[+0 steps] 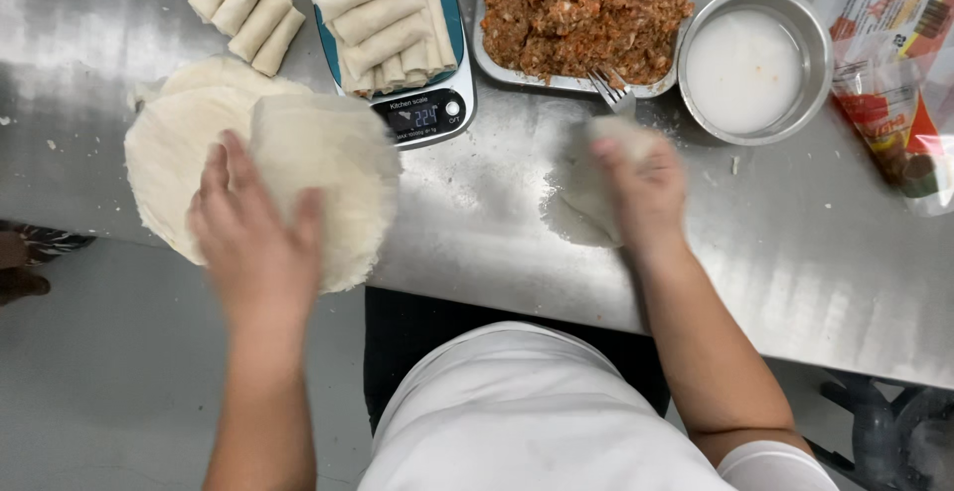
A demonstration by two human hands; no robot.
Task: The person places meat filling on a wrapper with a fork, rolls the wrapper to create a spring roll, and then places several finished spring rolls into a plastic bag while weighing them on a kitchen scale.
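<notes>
My left hand (pixel 253 243) lies flat, fingers spread, on a stack of round pale wrappers (pixel 328 168) at the near left edge of the steel table (pixel 477 223). My right hand (pixel 641 188) presses on a single wrapper (pixel 576 208) lying on the table in front of me; the hand is blurred, and whether its fingers grip the sheet is unclear. Just beyond it a fork (pixel 614 88) sticks out of a steel tray of minced reddish filling (pixel 586 9).
A teal kitchen scale (pixel 427 108) carries several finished rolls (pixel 383 19); more rolls (pixel 243 4) lie to its left. A steel bowl of white liquid (pixel 750 64) stands at the right, with plastic packets (pixel 894 74) beyond it. Chair wheels (pixel 884 431) show below right.
</notes>
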